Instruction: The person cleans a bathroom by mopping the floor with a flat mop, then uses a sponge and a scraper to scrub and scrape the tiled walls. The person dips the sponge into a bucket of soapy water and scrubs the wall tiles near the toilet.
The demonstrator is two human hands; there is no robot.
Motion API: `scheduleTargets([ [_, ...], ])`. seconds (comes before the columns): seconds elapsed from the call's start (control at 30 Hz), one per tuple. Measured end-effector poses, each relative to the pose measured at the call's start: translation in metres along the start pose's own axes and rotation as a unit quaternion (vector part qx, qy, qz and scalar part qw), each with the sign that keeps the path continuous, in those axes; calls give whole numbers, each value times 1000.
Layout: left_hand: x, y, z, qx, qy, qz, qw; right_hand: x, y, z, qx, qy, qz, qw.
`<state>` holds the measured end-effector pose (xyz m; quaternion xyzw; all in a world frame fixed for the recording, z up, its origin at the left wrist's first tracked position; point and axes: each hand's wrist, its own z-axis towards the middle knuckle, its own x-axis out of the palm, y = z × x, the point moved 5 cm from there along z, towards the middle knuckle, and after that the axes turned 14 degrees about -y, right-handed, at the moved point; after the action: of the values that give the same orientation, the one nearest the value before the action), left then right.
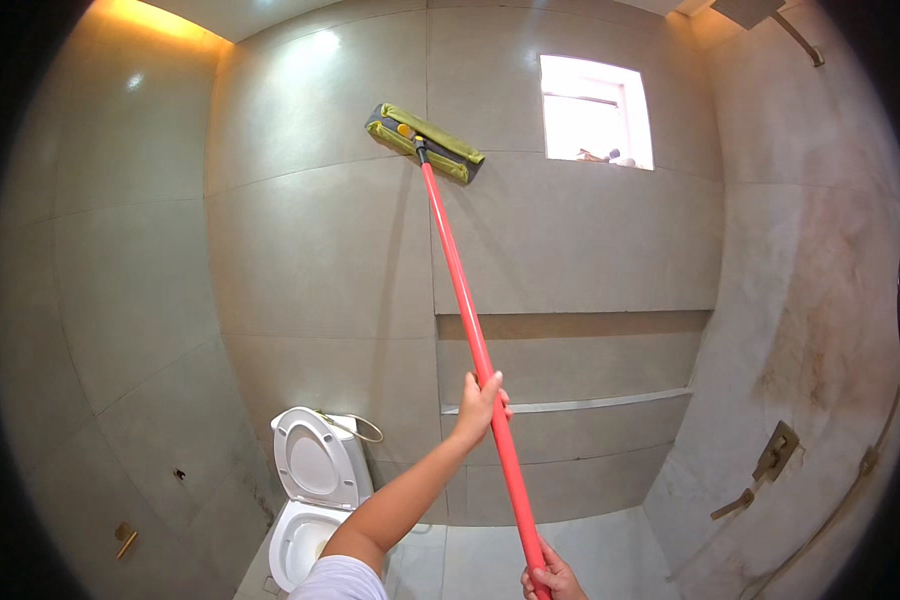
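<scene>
A flat mop with a long red pole point(457, 262) reaches up and away from me. Its head, wrapped in a yellow-green and grey cloth point(432, 138), lies tilted against the tiled back wall, left of the window. Around the middle of the pole my left hand point(480, 408) is closed, thumb pointing up along it. Lower down, near the bottom edge of the view, my right hand point(556, 577) grips the pole's lower part. The pole's lower end is out of view.
A white toilet point(315, 460) with raised lid stands at the lower left. A recessed wall shelf point(570, 404) runs behind the pole. A bright window point(595, 110) holds small items on its sill. Shower fittings point(775, 450) stick out on the right wall, a shower arm point(798, 40) above.
</scene>
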<state>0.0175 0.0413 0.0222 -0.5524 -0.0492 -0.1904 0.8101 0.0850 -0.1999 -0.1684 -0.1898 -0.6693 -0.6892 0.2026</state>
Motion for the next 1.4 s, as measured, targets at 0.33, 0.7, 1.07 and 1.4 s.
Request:
scheduleTargets([
  [0.33,39,-211,62,173,-15,151,973,163,222,81,-285,-45,-169,943],
  [0.7,96,-368,179,172,29,30,984,267,392,123,-435,-24,-271,858],
  [1.07,206,-372,204,210,-4,98,973,193,481,118,-471,-58,-290,831],
  [1.4,262,-280,185,192,70,116,972,125,407,130,-336,-62,-169,924],
])
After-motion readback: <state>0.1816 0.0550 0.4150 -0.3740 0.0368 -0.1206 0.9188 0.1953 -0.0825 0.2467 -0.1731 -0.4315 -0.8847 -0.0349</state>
